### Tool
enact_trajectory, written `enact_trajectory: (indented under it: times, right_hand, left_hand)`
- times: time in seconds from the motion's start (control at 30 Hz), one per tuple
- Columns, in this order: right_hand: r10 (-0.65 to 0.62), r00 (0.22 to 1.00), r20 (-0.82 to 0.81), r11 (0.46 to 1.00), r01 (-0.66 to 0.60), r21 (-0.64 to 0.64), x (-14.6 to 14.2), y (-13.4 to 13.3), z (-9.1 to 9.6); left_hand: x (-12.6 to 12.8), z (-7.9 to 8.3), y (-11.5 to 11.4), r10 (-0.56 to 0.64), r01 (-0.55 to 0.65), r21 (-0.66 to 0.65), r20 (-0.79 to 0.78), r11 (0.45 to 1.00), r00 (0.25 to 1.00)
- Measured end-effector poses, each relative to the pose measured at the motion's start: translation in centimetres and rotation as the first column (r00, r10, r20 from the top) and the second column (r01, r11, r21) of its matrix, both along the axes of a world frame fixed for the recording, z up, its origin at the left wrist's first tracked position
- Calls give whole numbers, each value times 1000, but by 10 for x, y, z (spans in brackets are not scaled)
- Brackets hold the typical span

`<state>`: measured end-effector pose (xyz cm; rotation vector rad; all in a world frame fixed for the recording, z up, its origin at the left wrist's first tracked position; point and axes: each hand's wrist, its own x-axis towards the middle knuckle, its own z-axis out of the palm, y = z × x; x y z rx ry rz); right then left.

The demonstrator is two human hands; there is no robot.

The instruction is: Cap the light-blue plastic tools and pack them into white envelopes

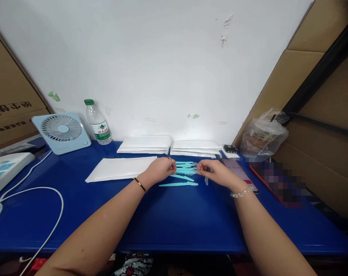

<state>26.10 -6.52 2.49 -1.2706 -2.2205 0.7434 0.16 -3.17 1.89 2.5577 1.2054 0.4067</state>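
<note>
Several slim turquoise plastic tools (185, 167) lie side by side on the blue table (168, 218), with two more (178, 184) lying loose just in front. My left hand (159, 170) pinches the left ends of the row, fingers closed. My right hand (214, 171) pinches the right ends, fingers closed too, and a small clear piece (206, 180) hangs below it. Both hands rest low over the table's middle.
A white padded mailer (122, 168) lies left of my hands; two stacks of mailers (169, 145) sit against the wall. A small fan (61, 132), a water bottle (98, 122), a white cable (51, 214), a phone (239, 173) and a bagged cup (263, 134) stand around.
</note>
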Motion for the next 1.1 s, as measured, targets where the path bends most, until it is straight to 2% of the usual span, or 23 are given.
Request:
enact_trajectory:
  times: [0.27, 0.43, 0.5, 0.57, 0.67, 0.77, 0.93, 1.1]
  right_hand:
    - [2, 1000, -18, 1000, -2, 17, -9, -2, 0]
    - [-1, 1000, -13, 999, 1, -39, -21, -7, 3]
    - [13, 1000, -3, 997, -13, -73, -17, -6, 4]
    - [6, 1000, 0, 999, -6, -50, -8, -3, 3]
    - [-13, 1000, 28, 1000, 12, 12, 10, 2, 0]
    - [11, 991, 133, 999, -5, -41, 22, 6, -5]
    - [33, 963, 268, 997, -13, -76, 21, 8, -9]
    - [65, 975, 213, 997, -52, -63, 14, 1, 3]
  left_hand:
    - [2, 2, -1, 8, -8, -3, 18, 1000, 1000]
    - [7, 4, -6, -18, 20, -63, 38, 998, 999]
    - [7, 4, -6, -38, 40, -98, 30, 994, 999]
    - [5, 3, -6, -48, 50, -98, 27, 994, 998]
    - [3, 0, -4, -20, 20, -27, 7, 999, 1000]
    - [2, -4, -1, -12, 12, 10, -58, 1000, 998]
    - [2, -8, -1, -9, 6, -35, -94, 999, 996]
    - [2, -9, 0, 8, -12, -56, -70, 998, 997]
